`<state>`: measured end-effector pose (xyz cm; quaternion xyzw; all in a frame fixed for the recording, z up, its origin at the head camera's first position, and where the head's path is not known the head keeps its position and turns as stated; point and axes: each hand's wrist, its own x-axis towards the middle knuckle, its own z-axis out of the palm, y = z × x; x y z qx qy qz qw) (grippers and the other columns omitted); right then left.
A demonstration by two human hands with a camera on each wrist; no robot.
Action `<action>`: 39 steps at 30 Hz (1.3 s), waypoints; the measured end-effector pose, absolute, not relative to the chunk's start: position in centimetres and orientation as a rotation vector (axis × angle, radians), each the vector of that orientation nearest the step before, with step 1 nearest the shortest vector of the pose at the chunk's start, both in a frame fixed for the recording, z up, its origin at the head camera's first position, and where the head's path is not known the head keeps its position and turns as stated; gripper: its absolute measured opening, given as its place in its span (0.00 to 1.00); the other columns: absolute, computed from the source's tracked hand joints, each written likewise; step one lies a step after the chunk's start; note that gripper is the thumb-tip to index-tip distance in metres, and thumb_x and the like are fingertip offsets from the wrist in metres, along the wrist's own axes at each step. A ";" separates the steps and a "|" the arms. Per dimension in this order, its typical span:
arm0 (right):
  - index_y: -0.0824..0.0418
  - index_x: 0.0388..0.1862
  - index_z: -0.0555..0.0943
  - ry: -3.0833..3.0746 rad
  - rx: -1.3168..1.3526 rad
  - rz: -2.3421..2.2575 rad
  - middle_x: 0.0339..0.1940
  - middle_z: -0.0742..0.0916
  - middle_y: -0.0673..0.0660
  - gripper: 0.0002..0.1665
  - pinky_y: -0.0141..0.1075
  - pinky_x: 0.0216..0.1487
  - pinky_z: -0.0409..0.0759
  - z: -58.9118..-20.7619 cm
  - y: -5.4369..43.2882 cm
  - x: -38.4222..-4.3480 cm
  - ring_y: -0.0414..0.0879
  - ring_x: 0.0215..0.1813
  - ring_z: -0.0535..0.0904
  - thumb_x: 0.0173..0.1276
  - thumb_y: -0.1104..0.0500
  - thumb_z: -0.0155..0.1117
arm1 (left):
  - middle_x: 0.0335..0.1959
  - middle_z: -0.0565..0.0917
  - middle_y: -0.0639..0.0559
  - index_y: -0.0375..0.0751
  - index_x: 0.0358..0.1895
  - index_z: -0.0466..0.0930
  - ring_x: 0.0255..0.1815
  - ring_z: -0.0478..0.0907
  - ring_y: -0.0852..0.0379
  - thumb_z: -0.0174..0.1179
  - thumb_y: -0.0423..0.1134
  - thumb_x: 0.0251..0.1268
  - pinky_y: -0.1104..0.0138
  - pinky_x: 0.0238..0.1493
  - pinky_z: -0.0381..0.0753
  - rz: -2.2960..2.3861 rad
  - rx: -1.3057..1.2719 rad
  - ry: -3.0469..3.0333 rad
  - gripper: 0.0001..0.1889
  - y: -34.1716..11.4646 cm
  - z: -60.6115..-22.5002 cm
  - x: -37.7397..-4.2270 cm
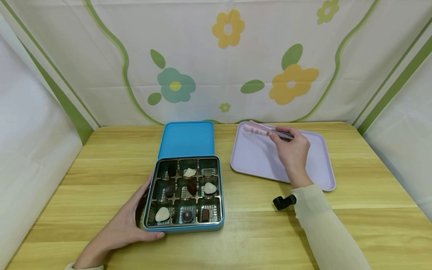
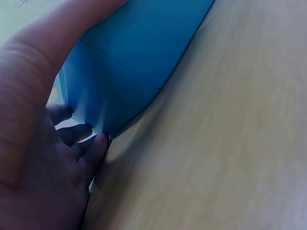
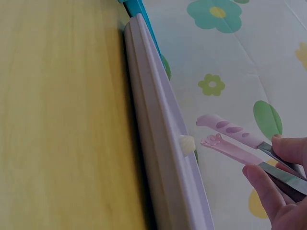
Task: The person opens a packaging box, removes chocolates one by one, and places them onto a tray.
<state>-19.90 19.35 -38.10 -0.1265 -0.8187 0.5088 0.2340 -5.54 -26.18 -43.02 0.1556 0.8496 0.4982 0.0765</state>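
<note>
My left hand (image 1: 126, 221) grips the near left corner of a blue chocolate tin (image 1: 189, 228), thumb along the front and fingers at the left side. In the left wrist view, fingertips (image 2: 98, 143) touch the tin's wall. Inside, a divided insert carries white and dark chocolates, among them a white one (image 1: 210, 188) and a small dark block (image 1: 206, 214). My right hand (image 1: 293, 150) pinches pink-tipped tongs (image 1: 260, 129) above the lilac tray (image 1: 260, 157). In the right wrist view their tips stand apart, close to a pale white chocolate (image 3: 187, 145) on the tray.
Behind the tin lies its blue lid (image 1: 187, 139). A black strap piece (image 1: 284, 202) shows beside the right sleeve (image 1: 324, 221). The wooden table (image 1: 249, 232) ends at a flowered cloth (image 1: 202, 45) at the back, with white cloth at both sides.
</note>
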 end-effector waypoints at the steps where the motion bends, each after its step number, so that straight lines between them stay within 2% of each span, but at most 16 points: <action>1: 0.59 0.53 0.92 -2.243 -0.345 1.414 0.51 0.93 0.60 0.21 0.20 0.42 0.82 -38.0 19.4 -19.9 0.32 0.45 0.86 0.68 0.48 0.81 | 0.91 0.49 0.47 0.67 0.90 0.37 0.85 0.52 0.38 0.91 0.41 0.41 0.89 0.68 0.53 1.495 0.466 2.544 0.78 -26.2 -43.0 -5.6; 9: 0.60 0.52 0.92 -2.194 -0.252 1.508 0.49 0.93 0.60 0.21 0.20 0.43 0.83 -37.4 19.2 -19.6 0.28 0.42 0.86 0.65 0.51 0.84 | 0.91 0.48 0.46 0.65 0.90 0.36 0.85 0.48 0.31 0.90 0.41 0.42 0.90 0.68 0.51 1.503 0.462 2.533 0.78 -26.2 -43.1 -5.7; 14: 0.62 0.52 0.91 -2.168 -0.187 1.600 0.40 0.93 0.46 0.21 0.21 0.45 0.85 -36.9 18.9 -19.3 0.29 0.42 0.89 0.64 0.53 0.84 | 0.91 0.48 0.47 0.65 0.90 0.36 0.85 0.48 0.32 0.90 0.41 0.42 0.91 0.67 0.51 1.499 0.452 2.536 0.78 -26.2 -43.2 -5.7; 18: 0.62 0.52 0.91 -2.163 -0.180 1.657 0.39 0.91 0.40 0.22 0.22 0.46 0.86 -36.5 18.5 -19.0 0.31 0.43 0.89 0.63 0.55 0.85 | 0.91 0.48 0.48 0.67 0.90 0.36 0.86 0.48 0.31 0.90 0.41 0.43 0.90 0.67 0.51 1.493 0.444 2.535 0.77 -26.2 -43.3 -5.7; 23: 0.61 0.53 0.91 -2.179 -0.111 1.722 0.43 0.91 0.41 0.21 0.24 0.48 0.87 -35.8 18.0 -18.6 0.34 0.46 0.90 0.63 0.55 0.85 | 0.91 0.47 0.48 0.67 0.90 0.36 0.86 0.47 0.30 0.90 0.41 0.43 0.90 0.67 0.51 1.489 0.442 2.535 0.78 -26.3 -43.3 -5.7; 32: 0.57 0.53 0.91 -2.456 0.153 1.773 0.47 0.94 0.43 0.22 0.29 0.46 0.87 -34.2 17.6 -17.5 0.39 0.46 0.91 0.64 0.49 0.84 | 0.91 0.47 0.49 0.67 0.90 0.36 0.86 0.48 0.32 0.90 0.41 0.43 0.90 0.67 0.51 1.498 0.444 2.531 0.77 -26.3 -43.4 -5.9; 39: 0.60 0.50 0.92 -2.506 0.453 1.824 0.47 0.94 0.50 0.17 0.35 0.48 0.91 -33.5 17.2 -16.9 0.45 0.46 0.93 0.64 0.58 0.84 | 0.91 0.48 0.48 0.67 0.90 0.36 0.86 0.48 0.32 0.90 0.43 0.42 0.90 0.67 0.50 1.468 0.445 2.564 0.78 -26.2 -43.5 -6.0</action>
